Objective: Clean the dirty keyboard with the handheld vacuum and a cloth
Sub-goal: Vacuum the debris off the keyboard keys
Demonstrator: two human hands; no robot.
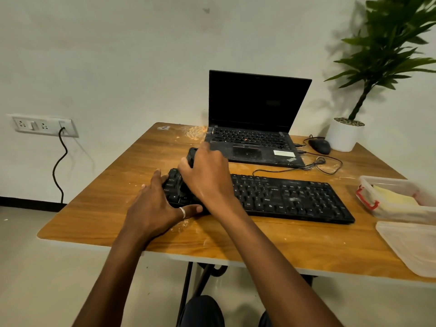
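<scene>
A black keyboard [290, 199] with pale dust on its keys lies across the wooden table [113, 185]. My right hand [207, 175] grips a black handheld vacuum [191, 155] over the keyboard's left end; most of the vacuum is hidden under the hand. My left hand [155, 204] rests on the keyboard's left edge, fingers spread over the corner keys and the thumb along the front edge. A yellow cloth [394, 197] lies folded in a clear plastic box [368, 182] at the right.
A dusty open laptop [254, 128] stands behind the keyboard, with a mouse [319, 145], cables and a potted plant [346, 133] at the back right. The box's lid [410, 246] lies at the table's right front. Crumbs are scattered at the back edge [194, 133].
</scene>
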